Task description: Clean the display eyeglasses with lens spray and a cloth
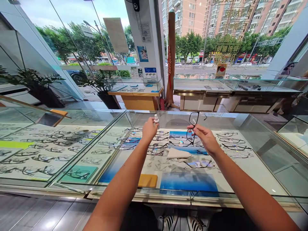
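My left hand [149, 130] is closed around a small white spray bottle [156, 119], held upright above the glass counter. To the right, my right hand [206, 137] pinches a pair of dark-framed eyeglasses [193, 123] near the middle of the frame. The eyeglasses are turned on end, one lens above the other, and a temple sticks out to the right. A pale folded cloth [178, 153] lies on the counter between my hands and lower down. Below it, near the front edge, is a yellow-orange case [147, 181].
Under the glass, the display counter [264, 166] holds rows of eyeglasses and blue cards [189, 183]. At the left, a tilted mirror-like panel [51, 118] stands on the counter. Beyond are more display cases [202, 84], a wooden trunk [171, 57], potted plants [104, 83] and windows onto a street.
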